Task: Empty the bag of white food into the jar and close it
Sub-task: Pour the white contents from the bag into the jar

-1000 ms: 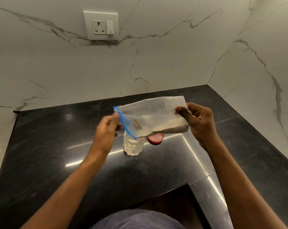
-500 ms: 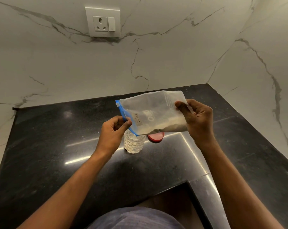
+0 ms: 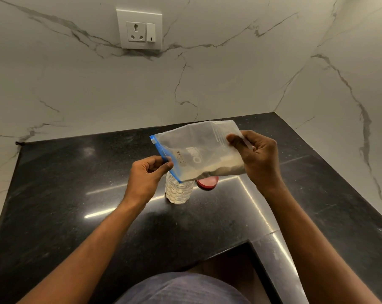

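I hold the bag (image 3: 198, 150) just above the jar (image 3: 178, 190), my left hand (image 3: 147, 177) pinching its blue zip edge, my right hand (image 3: 257, 155) gripping the far end. If the mouth sags wide of the jar, food may spill.

Label (image 3: 181, 159) on bag (image 3: 207, 139): illegible.

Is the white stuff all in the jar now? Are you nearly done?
Not quite. Done: the jar is open and has white food in it. In hand: the left hand pinches the blue zip end of the bag over the jar mouth, and the right hand holds the other end. Left: white food lies along the bag's lower edge, and the red lid sits on the counter beside the jar.
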